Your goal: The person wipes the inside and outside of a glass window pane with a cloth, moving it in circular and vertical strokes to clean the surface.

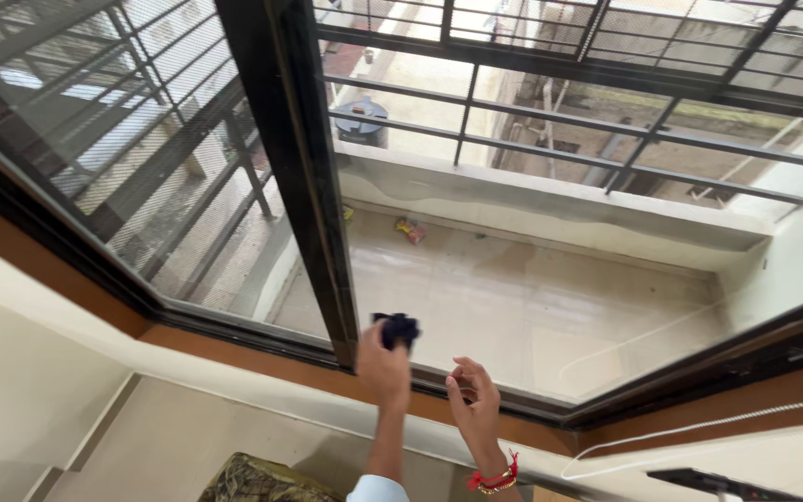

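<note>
One dark blue cloth [397, 329] sits clamped in the left hand [383, 367]; right hand [474, 402] loosely open beside it.

Balcony floor [550, 307] outside window: small colourful litter [410, 229] near ledge

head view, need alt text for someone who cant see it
The left hand presses a dark blue cloth against the glass beside the black window frame. The right hand, with a red bracelet, is raised empty beside it. Outside lies a ledge behind metal bars.
</note>
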